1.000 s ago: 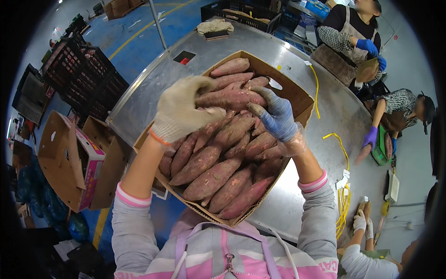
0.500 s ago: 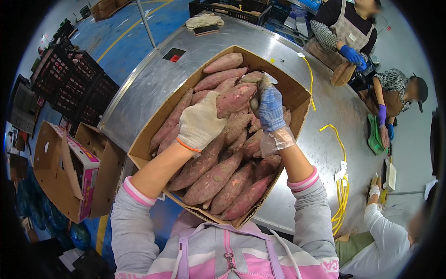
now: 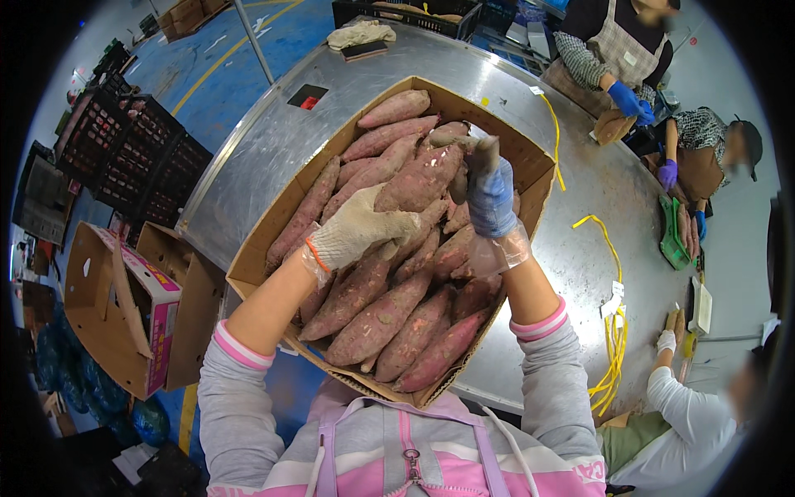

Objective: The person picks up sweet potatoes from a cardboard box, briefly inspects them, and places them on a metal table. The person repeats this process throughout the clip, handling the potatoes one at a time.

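- Two gloved hands work over the open brown cardboard box [image 3: 530, 178] of reddish-purple sweet potatoes [image 3: 377, 319], mid-frame on the round steel table [image 3: 248, 157].
- Left hand [image 3: 360, 236], in a cream knit glove, lies palm-down on the pile just left of centre, fingers curled loosely over the potatoes; whether it actually clamps one, I cannot tell.
- Right hand [image 3: 490, 197], in a blue glove, is raised right of centre, fingers wrapped tight around a small greyish sweet potato [image 3: 482, 153] held upright above the heap.
- Half a second ago the right hand held nothing so clearly aloft; the left has slid lower and flattened onto the pile.
- Yellow straps [image 3: 609, 248] trail on the table at right.
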`<state>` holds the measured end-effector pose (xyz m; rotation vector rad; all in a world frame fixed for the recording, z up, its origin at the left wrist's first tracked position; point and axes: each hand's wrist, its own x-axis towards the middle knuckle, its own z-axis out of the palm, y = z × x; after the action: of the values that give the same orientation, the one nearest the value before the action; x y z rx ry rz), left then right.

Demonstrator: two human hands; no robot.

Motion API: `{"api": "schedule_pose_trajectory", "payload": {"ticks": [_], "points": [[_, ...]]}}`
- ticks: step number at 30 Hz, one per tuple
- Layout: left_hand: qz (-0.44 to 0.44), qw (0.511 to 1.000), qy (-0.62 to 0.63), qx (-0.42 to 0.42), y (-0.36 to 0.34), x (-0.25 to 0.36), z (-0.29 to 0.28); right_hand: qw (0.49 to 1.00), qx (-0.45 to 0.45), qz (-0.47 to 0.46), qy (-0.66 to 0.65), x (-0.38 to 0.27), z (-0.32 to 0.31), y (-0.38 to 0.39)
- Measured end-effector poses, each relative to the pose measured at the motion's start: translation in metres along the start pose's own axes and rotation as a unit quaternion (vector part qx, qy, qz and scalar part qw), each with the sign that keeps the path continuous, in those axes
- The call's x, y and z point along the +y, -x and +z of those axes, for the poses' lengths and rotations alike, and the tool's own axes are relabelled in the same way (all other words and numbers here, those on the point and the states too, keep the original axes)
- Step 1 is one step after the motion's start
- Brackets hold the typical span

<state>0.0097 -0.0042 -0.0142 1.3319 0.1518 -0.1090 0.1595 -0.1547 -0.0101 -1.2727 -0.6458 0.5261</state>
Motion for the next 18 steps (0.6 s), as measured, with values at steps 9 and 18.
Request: {"api": "schedule_pose_trajectory", "payload": {"ticks": [9, 18], "points": [[0.01, 0.983, 0.184, 0.004, -0.002, 0.002, 0.002, 0.997, 0.012, -0.061, -0.053, 0.015, -0.002, -0.004], [0.117, 0.817, -0.492, 0.276, -0.003, 0.0, 0.025, 0.933, 0.04, -0.11, 0.34, 0.062, 0.014, -0.007]]}}
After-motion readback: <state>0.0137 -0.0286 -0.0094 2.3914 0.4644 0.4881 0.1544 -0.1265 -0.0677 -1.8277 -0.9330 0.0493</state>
